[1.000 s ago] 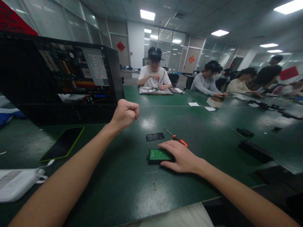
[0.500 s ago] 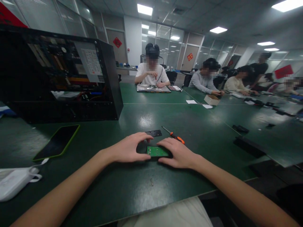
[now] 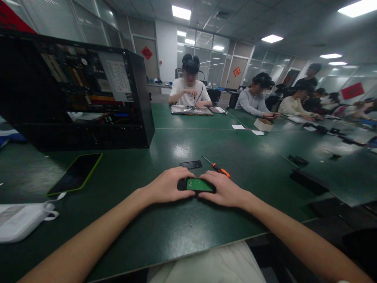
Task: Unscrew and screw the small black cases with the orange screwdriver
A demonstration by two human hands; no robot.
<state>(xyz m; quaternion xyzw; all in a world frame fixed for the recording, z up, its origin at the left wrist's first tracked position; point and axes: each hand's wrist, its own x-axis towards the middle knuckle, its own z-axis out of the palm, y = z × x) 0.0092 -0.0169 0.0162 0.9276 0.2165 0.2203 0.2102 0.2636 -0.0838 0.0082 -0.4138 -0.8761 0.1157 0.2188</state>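
Note:
A green circuit board (image 3: 200, 185) lies face up in a small black case (image 3: 182, 184) low over the table in front of me. My left hand (image 3: 169, 184) grips the left end of the case, thumb on the near side and fingers on the far side. At the other end, my right hand (image 3: 225, 189) holds it the same way, its fingers covering part of the board's right side. Just beyond the hands lies a flat black cover plate (image 3: 191, 164). To its right rests a screwdriver (image 3: 217, 168) with an orange and black handle.
An opened black computer case (image 3: 138, 98) stands at the left. Nearer are a phone (image 3: 75, 175) with a green edge and a white device (image 3: 23, 222) with a strap. Across the green table (image 3: 176, 137) a person (image 3: 190, 84) works on a flat panel; others sit right.
My left hand has moved right and closed round the left end of the black case, where its fingers were looser before. The right hand keeps its hold.

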